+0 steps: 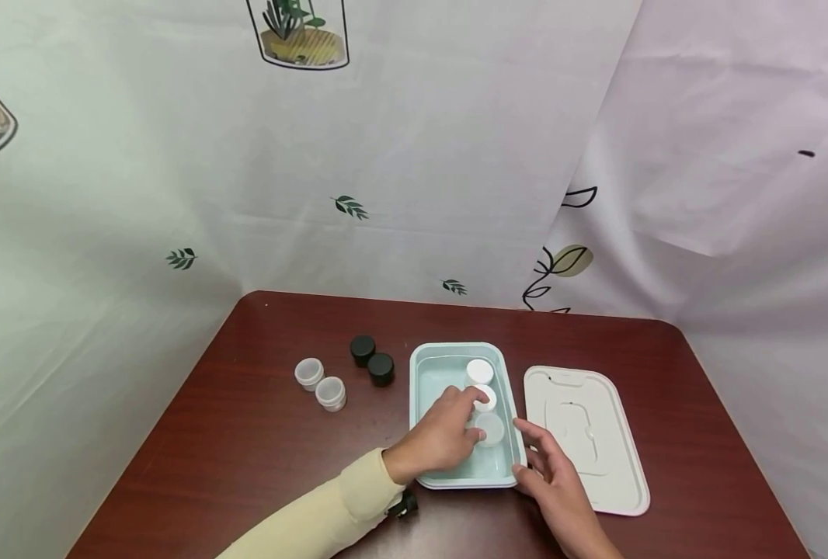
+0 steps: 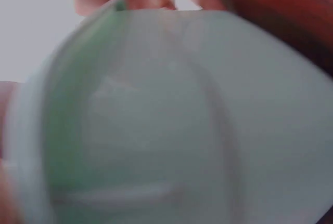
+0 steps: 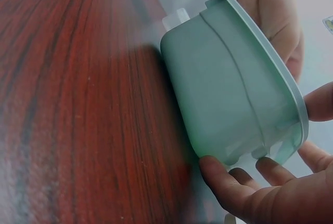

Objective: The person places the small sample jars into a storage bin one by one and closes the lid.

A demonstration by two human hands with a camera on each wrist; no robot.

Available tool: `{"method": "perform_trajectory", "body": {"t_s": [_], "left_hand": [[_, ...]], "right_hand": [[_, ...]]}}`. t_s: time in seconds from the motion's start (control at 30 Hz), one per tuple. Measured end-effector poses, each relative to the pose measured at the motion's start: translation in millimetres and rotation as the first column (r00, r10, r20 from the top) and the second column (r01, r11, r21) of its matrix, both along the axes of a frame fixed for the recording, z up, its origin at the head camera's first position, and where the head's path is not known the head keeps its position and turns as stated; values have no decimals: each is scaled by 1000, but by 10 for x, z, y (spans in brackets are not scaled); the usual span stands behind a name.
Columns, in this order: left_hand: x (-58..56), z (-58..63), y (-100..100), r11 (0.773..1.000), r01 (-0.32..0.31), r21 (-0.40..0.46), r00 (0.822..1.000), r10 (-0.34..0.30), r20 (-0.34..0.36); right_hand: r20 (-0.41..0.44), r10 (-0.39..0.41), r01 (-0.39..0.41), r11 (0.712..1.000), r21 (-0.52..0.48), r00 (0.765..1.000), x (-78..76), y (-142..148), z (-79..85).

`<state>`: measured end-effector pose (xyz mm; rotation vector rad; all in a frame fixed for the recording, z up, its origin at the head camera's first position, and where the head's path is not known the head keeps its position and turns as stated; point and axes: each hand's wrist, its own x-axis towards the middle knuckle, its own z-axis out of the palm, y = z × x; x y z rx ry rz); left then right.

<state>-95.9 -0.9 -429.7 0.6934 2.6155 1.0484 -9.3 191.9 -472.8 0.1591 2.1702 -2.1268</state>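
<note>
The pale blue tray (image 1: 442,371) rests on the counter (image 1: 246,442); three round jars (image 1: 480,371) line its right side. The left hand (image 1: 442,435) reaches inside, index finger and thumb at the jars; whether it pinches one cannot be told. The right hand (image 1: 557,481) spreads its fingers against the right wall, beside the white lid (image 1: 585,423). Two black jars (image 1: 381,369) and two clear jars (image 1: 331,394) stand left.

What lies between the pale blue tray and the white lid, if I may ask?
In the head view, a narrow strip of bare tabletop lies between them; nearer the person, the right hand occupies the gap, touching the tray.
</note>
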Motion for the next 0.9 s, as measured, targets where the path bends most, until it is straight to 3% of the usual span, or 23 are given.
{"method": "perform_trajectory", "body": {"t_s": [0.17,0.3,0.43,0.57,0.7,0.9], "left_hand": [[-38,166,-129,993,-1,121,999,-4,38],[-113,314,-325,960,-40,278,996,16,85],[-216,447,-608,929,-127,348,991,102,89],[-357,533,-969,915,-226,335,974,217,66],[-529,532,-1390,893,-299,338,954,294,66],[-761,366,-1975,840,-405,361,913,390,117]], "right_hand": [[9,-7,7,1000,0,1000,3,-5,4],[18,-19,19,1000,3,1000,7,-6,11],[23,-21,21,1000,4,1000,11,-10,22],[28,-16,16,1000,1,999,17,-14,34],[19,-7,7,1000,-1,1000,20,-14,45],[18,-7,7,1000,-3,1000,22,-18,43]]}}
